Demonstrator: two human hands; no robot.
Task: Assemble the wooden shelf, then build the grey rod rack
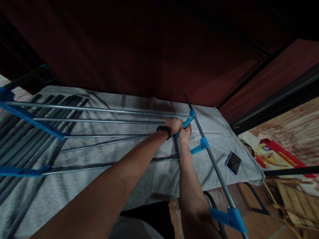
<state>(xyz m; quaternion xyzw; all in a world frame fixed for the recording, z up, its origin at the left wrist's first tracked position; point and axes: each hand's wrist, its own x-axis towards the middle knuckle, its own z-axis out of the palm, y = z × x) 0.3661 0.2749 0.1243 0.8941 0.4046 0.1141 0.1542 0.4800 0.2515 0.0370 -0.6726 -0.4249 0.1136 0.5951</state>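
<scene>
My left hand (173, 124), with a black band on its wrist, is closed round the right end of a thin metal tube (112, 121). Right beside it, my right hand (185, 133) grips a blue plastic connector (188, 121) from below. That connector sits on a long grey pole (218, 172), which slants across the frame's right part. Further down the pole are a second blue connector (203, 143) and a third (235, 219). Several thin tubes run left to blue slotted bars (41, 127). My fingers hide where tube and connector meet.
A grey fleece blanket (159, 186) covers the surface beneath. Several dark tubes (59, 113) lie at the left. A phone (233, 163) rests at the right, with a red and yellow box (276, 156) and wooden slatted furniture (294, 199) beyond. A dark red panel (137, 49) stands behind.
</scene>
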